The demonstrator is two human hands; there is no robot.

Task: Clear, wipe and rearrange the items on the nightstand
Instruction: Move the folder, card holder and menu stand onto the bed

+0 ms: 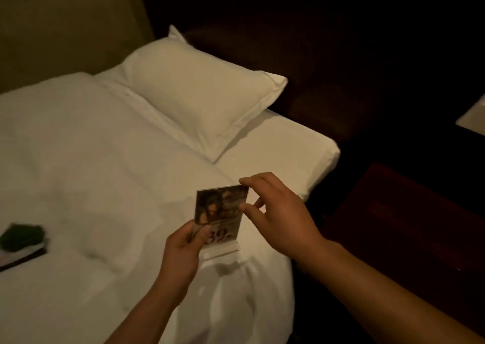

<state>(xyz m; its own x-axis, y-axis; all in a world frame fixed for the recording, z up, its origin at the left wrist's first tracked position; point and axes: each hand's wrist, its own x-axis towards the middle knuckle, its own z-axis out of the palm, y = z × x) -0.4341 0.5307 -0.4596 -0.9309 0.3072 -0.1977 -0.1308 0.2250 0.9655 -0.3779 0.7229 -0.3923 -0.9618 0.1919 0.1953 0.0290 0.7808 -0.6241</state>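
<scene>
A clear acrylic sign stand (221, 219) with a printed photo card and the number 39 stands upright over the white bed (105, 159), near its right edge. My left hand (183, 246) grips the stand's lower left corner. My right hand (275, 207) pinches its upper right edge between thumb and fingers. The dark wooden nightstand (409, 225) sits to the right of the bed, dimly lit, with its top showing nothing I can make out.
A white pillow (199, 91) lies at the head of the bed. A dark green cloth on a dark booklet (22, 241) rests on the bed at the far left. A pale object (472, 117) shows at the right edge. The room is very dark.
</scene>
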